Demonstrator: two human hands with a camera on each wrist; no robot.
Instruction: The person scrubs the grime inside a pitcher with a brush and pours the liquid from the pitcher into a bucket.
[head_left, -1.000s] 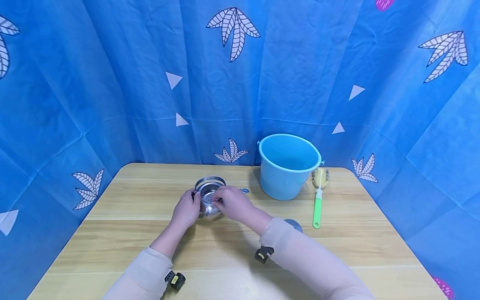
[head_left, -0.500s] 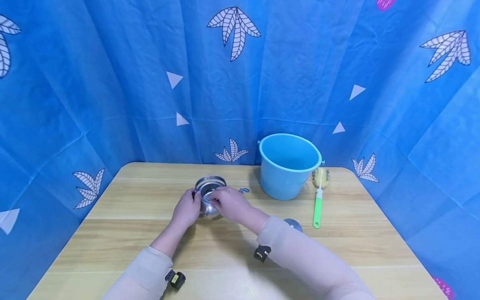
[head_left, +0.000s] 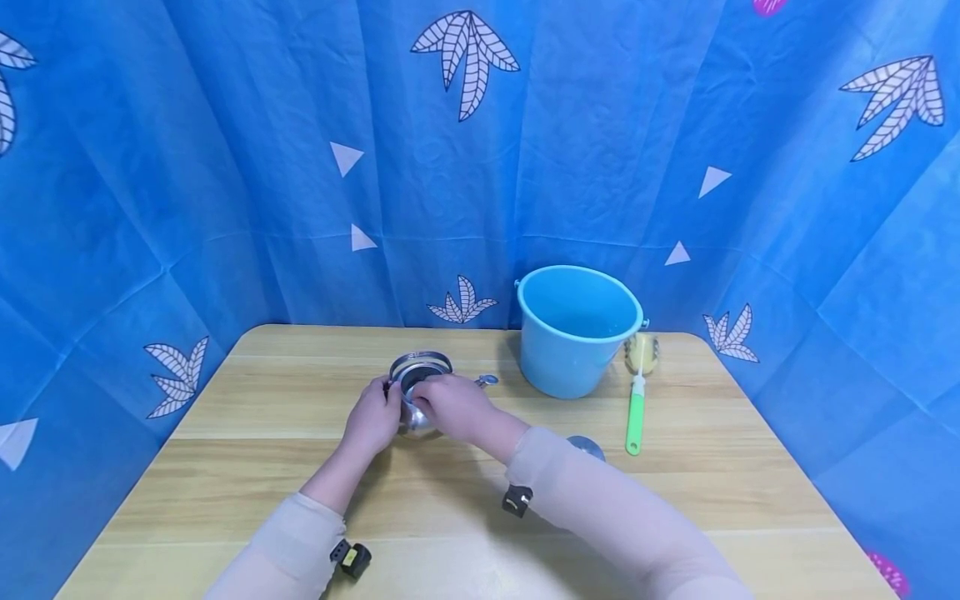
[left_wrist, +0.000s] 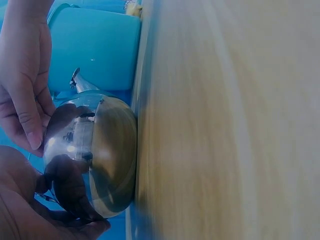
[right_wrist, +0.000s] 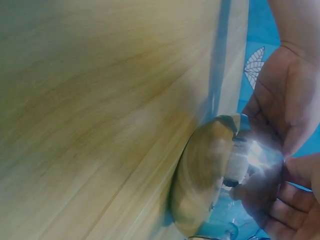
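A shiny round metal teapot (head_left: 417, 418) stands on the table with its lid off. Its hoop handle (head_left: 420, 357) rises behind the opening and its spout (head_left: 487, 380) points right. My left hand (head_left: 375, 414) grips the pot's left side, thumb at the rim and fingers round the body (left_wrist: 112, 155). Over the opening is my right hand (head_left: 456, 406), its fingers bent and drawn together at the near right rim. These fingertips are hidden, so whether they pinch the strainer inside cannot be told. A round metal disc like a lid (head_left: 587, 447) lies partly behind my right sleeve.
A light-blue bucket (head_left: 566, 367) stands at the back, right of the teapot. Beside it lies a brush (head_left: 635, 417) with a green handle and yellowish head. Blue patterned curtain (head_left: 457, 167) hangs around the wooden table (head_left: 300, 475).
My right hand has shifted slightly left over the teapot's opening and now covers the strainer holes seen earlier. My left hand and the teapot have stayed in place.
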